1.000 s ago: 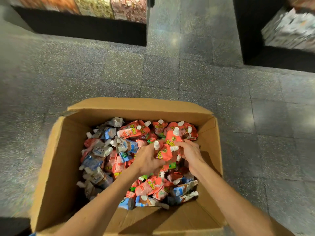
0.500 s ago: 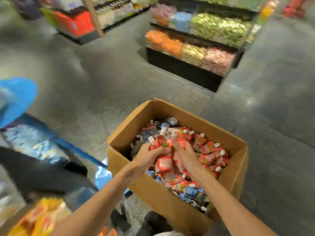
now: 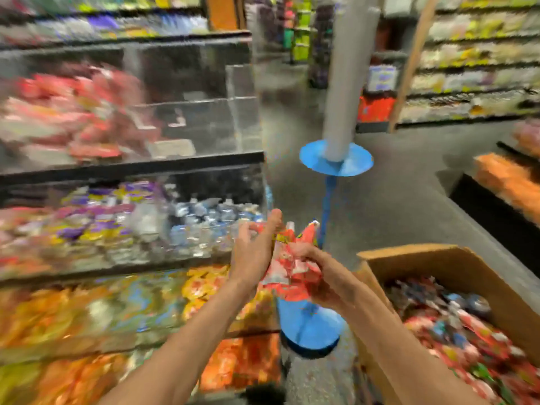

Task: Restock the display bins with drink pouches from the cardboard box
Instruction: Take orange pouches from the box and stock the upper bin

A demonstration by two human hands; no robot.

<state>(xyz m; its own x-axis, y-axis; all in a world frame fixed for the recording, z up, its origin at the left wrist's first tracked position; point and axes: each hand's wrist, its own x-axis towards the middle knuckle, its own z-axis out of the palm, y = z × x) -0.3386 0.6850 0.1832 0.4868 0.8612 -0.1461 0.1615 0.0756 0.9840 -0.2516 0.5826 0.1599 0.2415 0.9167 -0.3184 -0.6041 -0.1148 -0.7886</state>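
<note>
- Right now both hands are together on a bunch of red drink pouches (image 3: 292, 267). The left hand (image 3: 253, 252) presses flat against its side, and the right hand (image 3: 320, 276) curls round it.
- The bunch hangs in the air between the cardboard box (image 3: 438, 258) at lower right and the clear display bins (image 3: 242, 121) at left.
- An even squeeze looks wise, since outer pouches could slip.
- Carry them over a bin's front wall and let go low inside.
- Blur hides which bin takes red ones.
</note>
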